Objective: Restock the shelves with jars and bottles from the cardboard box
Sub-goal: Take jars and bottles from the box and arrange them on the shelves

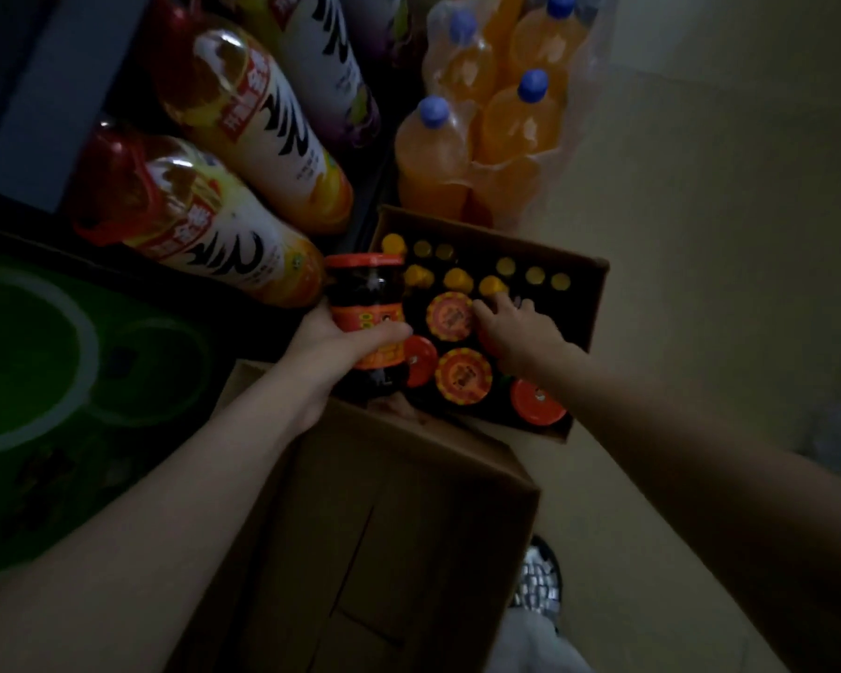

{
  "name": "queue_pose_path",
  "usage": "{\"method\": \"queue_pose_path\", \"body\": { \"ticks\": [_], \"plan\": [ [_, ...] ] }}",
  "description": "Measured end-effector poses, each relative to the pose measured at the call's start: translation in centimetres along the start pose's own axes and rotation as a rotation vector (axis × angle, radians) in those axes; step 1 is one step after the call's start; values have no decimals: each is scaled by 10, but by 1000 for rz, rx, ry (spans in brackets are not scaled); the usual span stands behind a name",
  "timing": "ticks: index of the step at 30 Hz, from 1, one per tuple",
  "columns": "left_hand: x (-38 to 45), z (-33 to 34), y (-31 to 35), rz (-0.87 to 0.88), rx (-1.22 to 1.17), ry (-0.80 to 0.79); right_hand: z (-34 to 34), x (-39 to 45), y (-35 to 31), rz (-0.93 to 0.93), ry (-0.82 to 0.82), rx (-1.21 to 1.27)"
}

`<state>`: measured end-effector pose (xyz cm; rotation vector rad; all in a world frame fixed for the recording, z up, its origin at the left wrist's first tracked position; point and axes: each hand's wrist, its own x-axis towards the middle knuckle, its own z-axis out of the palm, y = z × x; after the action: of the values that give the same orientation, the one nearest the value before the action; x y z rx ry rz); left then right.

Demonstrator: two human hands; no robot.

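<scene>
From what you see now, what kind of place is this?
Probably a small shop or its stockroom: a shrink-wrapped pack of orange drinks, large oil bottles and a cardboard box of jars being unpacked.

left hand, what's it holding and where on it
A jar, gripped round its labelled middle by the left hand; the lid is free.

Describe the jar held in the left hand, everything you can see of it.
The jar is a dark, glass-looking jar with a red-orange lid and an orange-red label band around its body. It is held roughly upright, lid away from the camera, over the near left corner of the open cardboard box. The left hand grips its lower half, fingers curled round the label. Its contents look dark; label print is unreadable.
</scene>
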<state>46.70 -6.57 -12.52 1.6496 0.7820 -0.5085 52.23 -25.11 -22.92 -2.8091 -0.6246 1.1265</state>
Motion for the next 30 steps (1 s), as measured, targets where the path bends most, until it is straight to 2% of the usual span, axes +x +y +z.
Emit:
{"method": "queue_pose_path", "body": {
  "ticks": [5,10,14,20,26,28,30],
  "plan": [
    [-19,-2,5,63,-22,-51,-42,-17,4,146,71,97],
    [-83,-10,48,137,-120,-125,-154,-92,1,66,188,178],
    [-187,-43,87,157,-140,-269,-252,-207,-50,-72,56,202],
    [-404,-150,113,225,-242,-372,-360,-441,-179,-368,-149,354],
    [-619,-306,107,414,-310,-531,-404,-607,-353,-838,-310,538],
    [-673,-355,108,485,-293,-469,-408,-638,-414,-1015,-382,620],
    [-714,-401,108,544,-322,-320,-411,-654,-473,-1101,-431,704]
  ]
}}
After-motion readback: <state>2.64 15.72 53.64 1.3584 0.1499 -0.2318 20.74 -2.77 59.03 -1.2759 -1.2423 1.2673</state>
